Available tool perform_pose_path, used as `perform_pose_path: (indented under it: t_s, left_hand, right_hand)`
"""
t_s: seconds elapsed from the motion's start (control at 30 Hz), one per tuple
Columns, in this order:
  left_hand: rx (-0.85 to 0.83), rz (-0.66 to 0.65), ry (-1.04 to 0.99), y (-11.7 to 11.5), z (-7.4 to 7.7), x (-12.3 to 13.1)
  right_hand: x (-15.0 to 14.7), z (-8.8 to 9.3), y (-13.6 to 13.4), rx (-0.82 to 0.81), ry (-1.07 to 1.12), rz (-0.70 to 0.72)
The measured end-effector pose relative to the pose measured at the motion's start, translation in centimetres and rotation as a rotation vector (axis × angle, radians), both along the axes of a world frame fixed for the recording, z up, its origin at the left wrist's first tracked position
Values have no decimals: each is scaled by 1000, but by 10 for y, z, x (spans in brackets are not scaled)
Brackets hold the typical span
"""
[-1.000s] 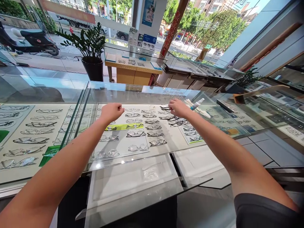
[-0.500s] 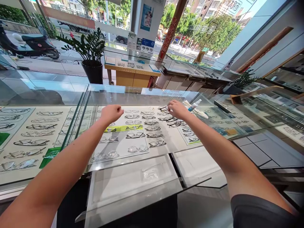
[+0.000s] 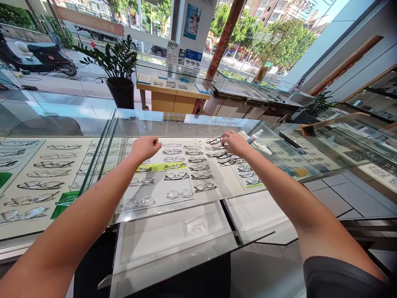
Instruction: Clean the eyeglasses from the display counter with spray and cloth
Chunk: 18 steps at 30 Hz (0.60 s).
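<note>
My left hand point(image 3: 145, 148) is curled into a loose fist over the left part of the lit display, and nothing shows in it. Rows of eyeglasses lie below and beside it, among them a dark-rimmed pair point(image 3: 176, 176) and a clear pair point(image 3: 180, 193). At the back right of the display, my right hand point(image 3: 235, 143) has its fingers bent down onto a pair of dark eyeglasses point(image 3: 214, 141); the fingertips are partly hidden. More dark eyeglasses point(image 3: 228, 162) lie just under this hand.
A spray bottle point(image 3: 256, 136) lies beyond my right wrist. Glass panes point(image 3: 108, 153) divide the counter on the left. Nearest me, a pulled-out white drawer point(image 3: 149, 240) holds a clear plastic wrapper point(image 3: 198, 225). A potted plant point(image 3: 120, 91) stands behind the counter.
My right hand has shifted slightly to the right at the dark eyeglasses. My left hand has stayed in nearly the same place, still curled.
</note>
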<state>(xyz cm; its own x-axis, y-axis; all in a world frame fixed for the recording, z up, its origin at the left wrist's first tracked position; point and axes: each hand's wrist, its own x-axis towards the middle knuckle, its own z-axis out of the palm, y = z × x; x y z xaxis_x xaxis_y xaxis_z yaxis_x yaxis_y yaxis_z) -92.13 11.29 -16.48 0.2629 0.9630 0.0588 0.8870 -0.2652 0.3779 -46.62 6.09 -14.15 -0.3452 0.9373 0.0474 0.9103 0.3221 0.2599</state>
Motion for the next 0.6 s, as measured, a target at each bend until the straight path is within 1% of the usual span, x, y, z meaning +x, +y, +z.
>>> perform_pose_path:
  t_s: [0.27,0.6]
  left_hand:
    - [-3,2,0,1,-1,-1]
    - [5,-12,-2,3,-5,-2]
  right_hand:
    - [-16,-4,9,5,6,5]
    - [-27,-7,20,19,14,-59]
